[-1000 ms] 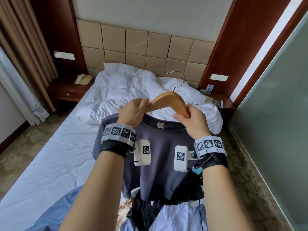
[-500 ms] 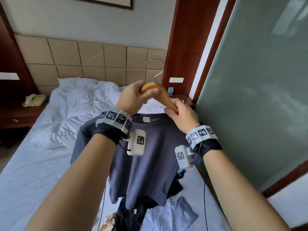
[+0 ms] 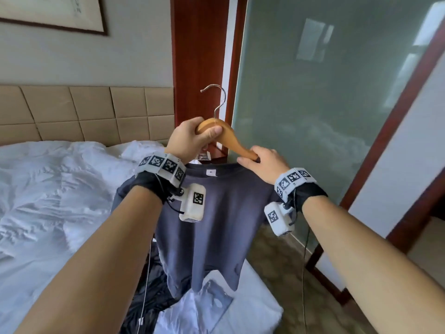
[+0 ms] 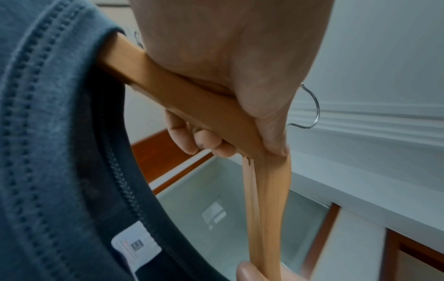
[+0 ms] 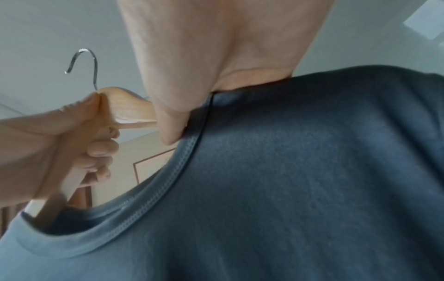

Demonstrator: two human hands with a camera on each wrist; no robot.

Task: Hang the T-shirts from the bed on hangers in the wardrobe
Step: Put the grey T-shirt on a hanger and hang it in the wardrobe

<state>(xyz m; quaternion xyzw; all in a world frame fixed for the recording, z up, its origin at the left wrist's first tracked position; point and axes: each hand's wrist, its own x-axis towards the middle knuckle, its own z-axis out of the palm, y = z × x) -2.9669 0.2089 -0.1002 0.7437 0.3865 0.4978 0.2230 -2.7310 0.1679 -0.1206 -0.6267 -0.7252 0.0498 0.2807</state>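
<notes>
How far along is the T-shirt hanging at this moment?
Done: the grey T-shirt is off the bed and draped on the wooden hanger. In hand: left hand grips the hanger's middle, right hand its shoulder at the collar. Left: no wardrobe is in view, and more clothes lie on the bed.

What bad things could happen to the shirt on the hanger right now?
1. The grey T-shirt could slip off. The right hand is at the collar where one arm of the wooden hanger goes in, so that shoulder may not be seated yet.
2. The hanger's metal hook is free and close to the wooden door frame, so it might bump it.
3. The left hand grips just the hanger's top, so the hanger might tip.
</notes>
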